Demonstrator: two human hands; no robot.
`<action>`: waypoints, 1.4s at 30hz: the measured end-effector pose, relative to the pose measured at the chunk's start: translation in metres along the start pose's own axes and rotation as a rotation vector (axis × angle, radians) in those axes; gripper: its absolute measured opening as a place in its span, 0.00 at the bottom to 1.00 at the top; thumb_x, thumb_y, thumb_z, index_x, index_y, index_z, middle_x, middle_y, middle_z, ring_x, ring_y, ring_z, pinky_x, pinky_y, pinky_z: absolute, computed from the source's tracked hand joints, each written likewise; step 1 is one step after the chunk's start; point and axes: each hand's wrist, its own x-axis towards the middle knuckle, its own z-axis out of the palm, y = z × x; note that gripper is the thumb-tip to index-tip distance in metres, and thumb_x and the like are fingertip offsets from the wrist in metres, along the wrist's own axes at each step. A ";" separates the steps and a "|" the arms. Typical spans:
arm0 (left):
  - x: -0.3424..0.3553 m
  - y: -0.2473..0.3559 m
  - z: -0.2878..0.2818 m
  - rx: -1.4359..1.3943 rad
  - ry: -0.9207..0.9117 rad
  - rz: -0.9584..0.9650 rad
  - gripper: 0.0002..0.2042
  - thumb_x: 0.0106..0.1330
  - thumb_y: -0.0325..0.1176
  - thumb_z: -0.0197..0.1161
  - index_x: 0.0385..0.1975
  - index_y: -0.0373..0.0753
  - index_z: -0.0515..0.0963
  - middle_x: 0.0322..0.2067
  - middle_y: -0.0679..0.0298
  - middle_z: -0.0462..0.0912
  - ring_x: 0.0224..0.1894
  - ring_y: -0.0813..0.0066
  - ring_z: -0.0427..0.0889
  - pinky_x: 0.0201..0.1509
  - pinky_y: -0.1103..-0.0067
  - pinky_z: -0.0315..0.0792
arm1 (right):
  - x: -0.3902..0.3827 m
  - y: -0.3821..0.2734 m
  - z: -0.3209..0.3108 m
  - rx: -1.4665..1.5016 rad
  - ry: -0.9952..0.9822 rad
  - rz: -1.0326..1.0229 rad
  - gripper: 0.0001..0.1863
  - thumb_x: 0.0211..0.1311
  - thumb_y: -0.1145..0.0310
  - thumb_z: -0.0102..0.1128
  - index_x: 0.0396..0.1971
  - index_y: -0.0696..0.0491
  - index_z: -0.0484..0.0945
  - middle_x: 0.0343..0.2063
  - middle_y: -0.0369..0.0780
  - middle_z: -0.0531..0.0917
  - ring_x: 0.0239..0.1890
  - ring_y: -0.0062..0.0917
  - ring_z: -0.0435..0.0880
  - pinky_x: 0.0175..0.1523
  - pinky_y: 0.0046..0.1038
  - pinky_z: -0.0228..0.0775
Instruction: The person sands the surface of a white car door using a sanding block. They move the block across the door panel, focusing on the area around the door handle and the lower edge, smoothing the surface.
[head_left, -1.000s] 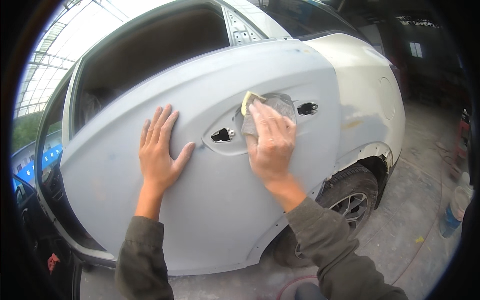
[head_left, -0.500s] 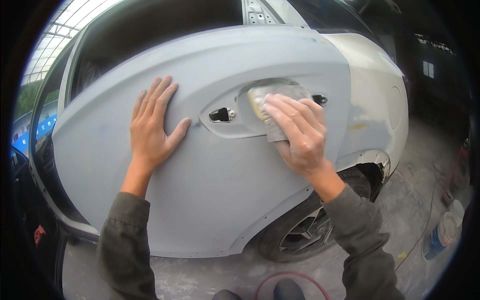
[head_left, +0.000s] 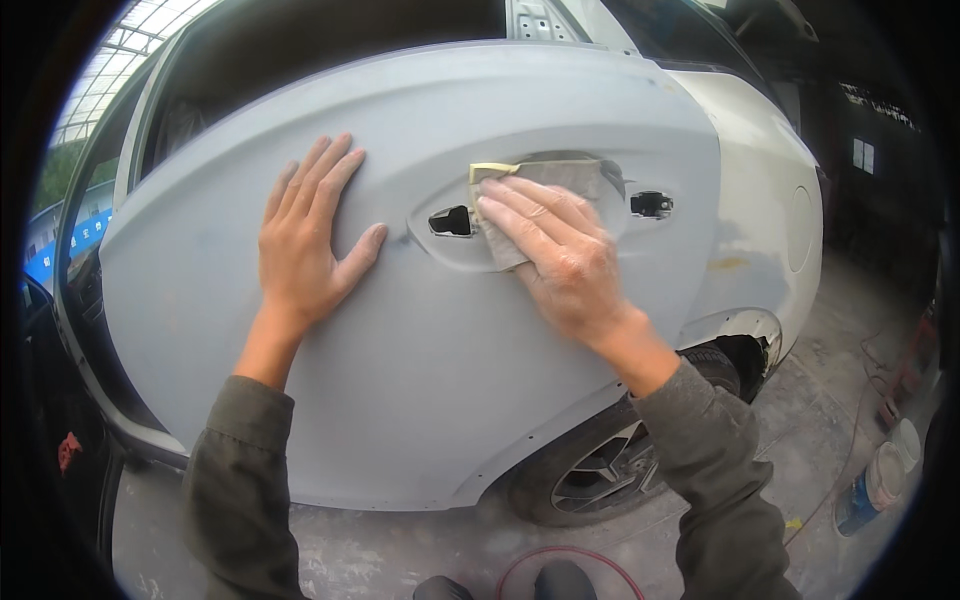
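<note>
A grey-primed car door (head_left: 400, 400) fills the middle of the view. My left hand (head_left: 310, 235) lies flat on it with fingers spread, left of the handle recess. In my right hand (head_left: 560, 255) is a grey sheet of sandpaper (head_left: 575, 178) with a yellowish folded edge, pressed against the door inside the recess. The fingers lie over the sheet and hide part of it. A dark handle opening (head_left: 452, 221) shows just left of the sandpaper, and a second opening (head_left: 651, 204) sits to its right. Pale dust coats my right fingers.
The cream rear quarter panel (head_left: 765, 150) adjoins the door on the right, above a wheel (head_left: 605, 475). A red hose (head_left: 590, 549) curls on the floor near my feet. Tubs (head_left: 870, 490) stand at the right. An opened front door (head_left: 60, 400) is at the left.
My right hand has moved left with the sandpaper across the recess, uncovering the right-hand opening. My left hand stays in the same place on the door.
</note>
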 end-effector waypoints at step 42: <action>-0.001 0.000 -0.002 0.018 -0.049 -0.025 0.32 0.69 0.41 0.64 0.74 0.44 0.70 0.76 0.60 0.71 0.80 0.58 0.65 0.85 0.59 0.55 | -0.020 -0.026 -0.015 0.128 -0.171 0.046 0.27 0.57 0.78 0.68 0.59 0.51 0.85 0.62 0.38 0.87 0.68 0.34 0.82 0.73 0.43 0.69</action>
